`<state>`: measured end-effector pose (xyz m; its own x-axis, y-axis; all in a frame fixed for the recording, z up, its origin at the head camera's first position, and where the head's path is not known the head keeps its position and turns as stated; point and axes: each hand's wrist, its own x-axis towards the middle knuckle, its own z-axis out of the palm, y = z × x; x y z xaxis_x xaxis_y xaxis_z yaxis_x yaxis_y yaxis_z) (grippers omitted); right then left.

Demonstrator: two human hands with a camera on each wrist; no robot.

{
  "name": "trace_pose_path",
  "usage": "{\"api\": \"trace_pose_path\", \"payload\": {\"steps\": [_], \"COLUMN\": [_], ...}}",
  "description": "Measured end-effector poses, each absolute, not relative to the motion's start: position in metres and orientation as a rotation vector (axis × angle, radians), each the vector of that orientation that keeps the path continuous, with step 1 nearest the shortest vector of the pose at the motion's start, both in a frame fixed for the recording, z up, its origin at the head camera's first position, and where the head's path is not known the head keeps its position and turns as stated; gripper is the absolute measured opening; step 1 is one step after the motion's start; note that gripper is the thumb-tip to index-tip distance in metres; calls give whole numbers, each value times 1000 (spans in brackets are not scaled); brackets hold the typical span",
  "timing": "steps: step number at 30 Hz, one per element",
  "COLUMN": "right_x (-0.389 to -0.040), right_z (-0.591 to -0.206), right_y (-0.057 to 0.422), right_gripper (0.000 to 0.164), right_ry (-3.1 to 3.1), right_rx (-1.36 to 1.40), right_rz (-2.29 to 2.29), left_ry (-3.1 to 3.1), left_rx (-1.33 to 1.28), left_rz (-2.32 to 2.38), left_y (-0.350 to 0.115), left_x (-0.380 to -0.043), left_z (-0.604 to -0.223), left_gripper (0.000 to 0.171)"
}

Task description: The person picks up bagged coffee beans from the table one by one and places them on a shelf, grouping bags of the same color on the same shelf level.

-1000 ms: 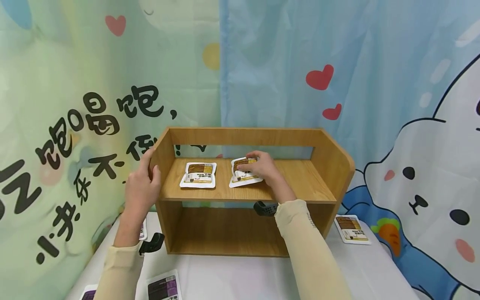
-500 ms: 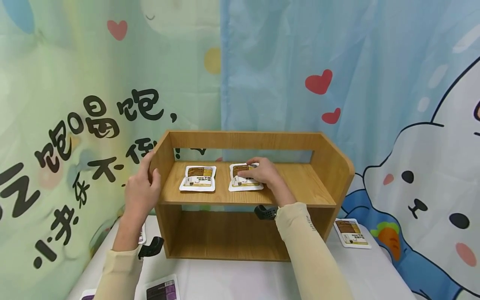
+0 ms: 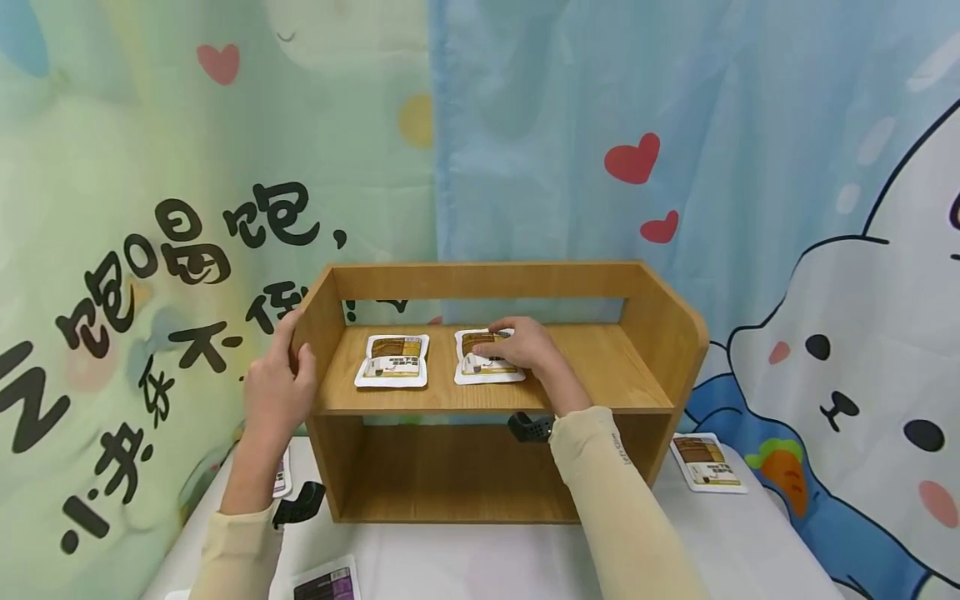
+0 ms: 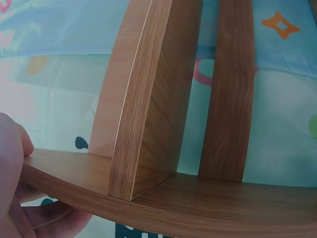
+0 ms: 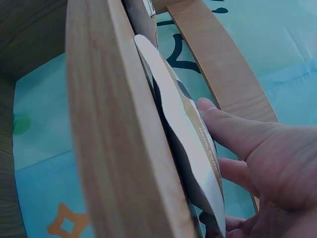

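Note:
A light wooden two-tier shelf (image 3: 495, 398) stands on the table. On its upper board, one white pouch with a brown and gold label (image 3: 392, 362) lies flat at the left. Right of it lies a matching pouch (image 3: 471, 367), partly covered by my right hand (image 3: 521, 343). My right hand grips this pouch by its far right part; in the right wrist view the thumb (image 5: 218, 111) touches its printed face. My left hand (image 3: 279, 387) holds the front edge of the left side panel (image 4: 74, 186), with fingers curled round its outer side.
Another brown-labelled pouch (image 3: 708, 462) lies on the white table (image 3: 450, 567) right of the shelf. A purple and black pouch (image 3: 327, 583) lies at the front left, and one more (image 3: 282, 477) is partly hidden behind my left wrist. A printed curtain (image 3: 525, 167) hangs behind.
My right hand has straightened the tilted right pouch, which now lies level beside the left one. My left hand has stayed on the side panel. The head view has shifted slightly.

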<state>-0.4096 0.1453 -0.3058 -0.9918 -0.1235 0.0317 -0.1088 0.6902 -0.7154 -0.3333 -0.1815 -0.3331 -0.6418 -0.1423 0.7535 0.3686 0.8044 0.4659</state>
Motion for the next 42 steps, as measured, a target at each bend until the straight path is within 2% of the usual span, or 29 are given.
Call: {"api": "trace_pose_path", "payload": {"steps": [8,13,21,28,34,42], "right_x": [-402,-383,-316,-259,-234,-228], "right_z": [-309,-313,-322,-338,-364,-407], "right_y": [152,168,202,239,278,349], "right_gripper": [65,60,40,34,33,45], "right_ry": [2983,3035,3041,3065,2979,2914], "right_rx": [-247,-296,-466,-445,-322,-4], "right_rz": [-1199,-1235,-1439,-1438,-1426,-1244], "left_ry": [-2132,-2141,-2150,-2137,-2144,-2179], "left_rx": [-183,-185,-183,-181,-160,-159], "left_rz": [-758,-762,-783,-777,-779,-794], "left_y": [-183,-183,-181,-181,-182,-181], "left_x": [-331,-332,-331,-329,-327,-327], "left_z": [-333,-333,-334,-332,-330,-330], "left_gripper": [45,45,47,46,45,46]}}
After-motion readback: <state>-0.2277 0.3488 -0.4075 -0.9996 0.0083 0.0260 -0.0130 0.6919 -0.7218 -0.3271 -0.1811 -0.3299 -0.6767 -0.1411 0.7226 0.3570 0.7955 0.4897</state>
